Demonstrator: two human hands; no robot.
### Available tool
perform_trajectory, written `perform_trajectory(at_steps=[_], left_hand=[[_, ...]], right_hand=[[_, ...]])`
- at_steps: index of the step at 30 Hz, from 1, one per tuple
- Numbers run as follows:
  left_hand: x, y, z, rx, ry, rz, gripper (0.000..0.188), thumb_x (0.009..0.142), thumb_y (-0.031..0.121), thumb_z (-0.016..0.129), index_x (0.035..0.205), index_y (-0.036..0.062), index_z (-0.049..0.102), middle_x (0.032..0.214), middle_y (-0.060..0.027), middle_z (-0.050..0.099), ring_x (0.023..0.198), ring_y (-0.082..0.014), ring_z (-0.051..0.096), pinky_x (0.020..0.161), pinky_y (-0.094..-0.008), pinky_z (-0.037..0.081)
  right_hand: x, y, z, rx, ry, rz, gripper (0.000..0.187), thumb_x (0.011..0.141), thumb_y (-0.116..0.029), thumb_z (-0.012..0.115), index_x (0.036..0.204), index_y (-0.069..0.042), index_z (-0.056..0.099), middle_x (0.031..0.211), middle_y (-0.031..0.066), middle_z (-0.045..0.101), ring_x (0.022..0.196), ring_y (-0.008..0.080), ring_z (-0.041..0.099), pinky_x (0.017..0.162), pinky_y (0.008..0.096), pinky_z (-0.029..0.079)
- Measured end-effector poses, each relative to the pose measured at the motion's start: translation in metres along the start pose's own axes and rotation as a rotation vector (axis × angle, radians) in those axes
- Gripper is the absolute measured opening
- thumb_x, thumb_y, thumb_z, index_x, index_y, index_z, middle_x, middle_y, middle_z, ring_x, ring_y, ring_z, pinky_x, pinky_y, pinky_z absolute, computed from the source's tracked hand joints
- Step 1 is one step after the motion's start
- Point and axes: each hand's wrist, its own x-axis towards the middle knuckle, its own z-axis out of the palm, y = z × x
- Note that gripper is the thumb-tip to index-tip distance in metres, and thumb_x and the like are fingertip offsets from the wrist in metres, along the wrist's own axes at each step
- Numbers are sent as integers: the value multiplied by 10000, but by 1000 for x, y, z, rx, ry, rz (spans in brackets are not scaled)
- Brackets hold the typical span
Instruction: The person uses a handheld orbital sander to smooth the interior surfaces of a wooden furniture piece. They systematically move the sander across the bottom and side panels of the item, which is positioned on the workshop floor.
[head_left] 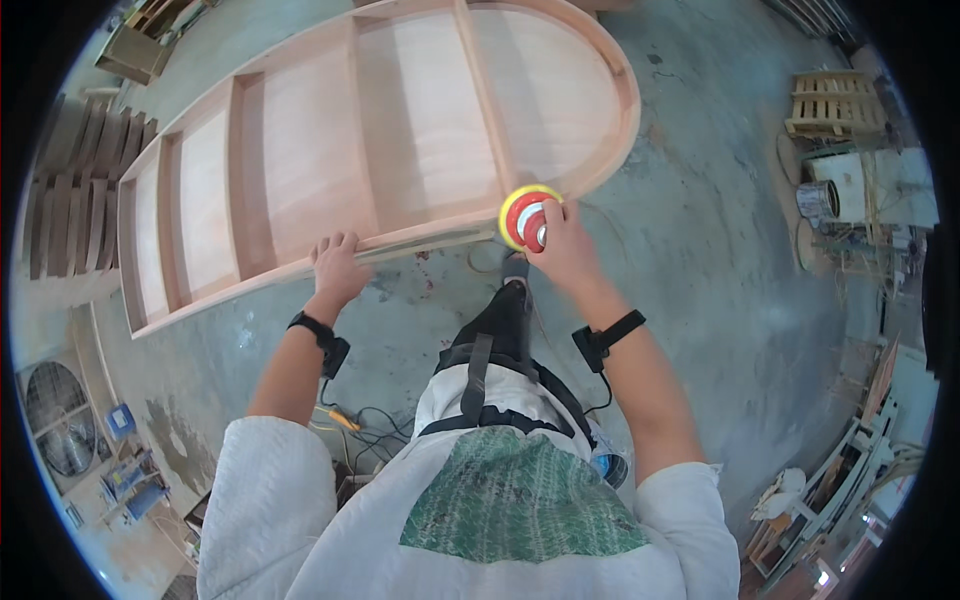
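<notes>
A long wooden shelf unit (300, 262) with a rounded end and several cross shelves spans the upper part of the view. My left hand (340, 266) rests on its near edge, fingers bent over the rim. In my right hand (565, 245) is a round orbital sander (528, 218), red with a yellow pad. The sander sits tilted against the unit's near edge, close to where the rounded end begins. My fingers wrap round its body, and its pad face is turned mostly toward the wood.
Stacked brown wooden pieces (75, 225) stand at the left. A floor fan (60, 418) is at lower left. Cables (375, 430) lie by my legs. On the right are a wooden pallet (835, 103), a metal can (818, 200) and piled scrap wood (840, 480).
</notes>
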Motion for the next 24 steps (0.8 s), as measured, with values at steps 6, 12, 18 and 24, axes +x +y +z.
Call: perform_trajectory(at_steps=[6, 12, 18, 24], left_hand=[[9, 11, -8, 41, -88, -6, 453, 807, 244, 779, 1224, 94, 683, 1267, -137, 660, 1290, -394, 569, 1190, -565, 375], [12, -3, -9, 18, -64, -6, 508, 762, 228, 792, 1239, 113, 662, 1271, -132, 625, 1299, -411, 548, 1162, -589, 386], [21, 4, -28, 6, -189, -56, 552, 768, 240, 803, 1279, 85, 667, 1342, -158, 629, 1323, -413, 547, 1205, -585, 372], [34, 11, -40, 7, -248, -48, 583, 789, 299, 812, 1315, 86, 679, 1371, -161, 628, 1350, -413, 530, 1219, -587, 361]], right_hand=[[-22, 66, 22, -21, 169, -81, 724, 804, -209, 938, 1373, -49, 519, 1350, 238, 586, 1161, 469, 680, 932, 549, 607], [-5, 66, 19, 202, 329, 88, 744, 797, -202, 948, 1386, -63, 514, 1326, 230, 585, 1217, 493, 621, 975, 543, 570], [15, 128, -6, 209, 319, 80, 707, 817, -163, 927, 1381, -27, 522, 1301, 193, 629, 1205, 406, 643, 950, 535, 569], [56, 201, -33, 1145, 265, 637, 686, 885, -204, 906, 1418, 8, 530, 1334, 136, 662, 1056, 257, 712, 856, 430, 598]])
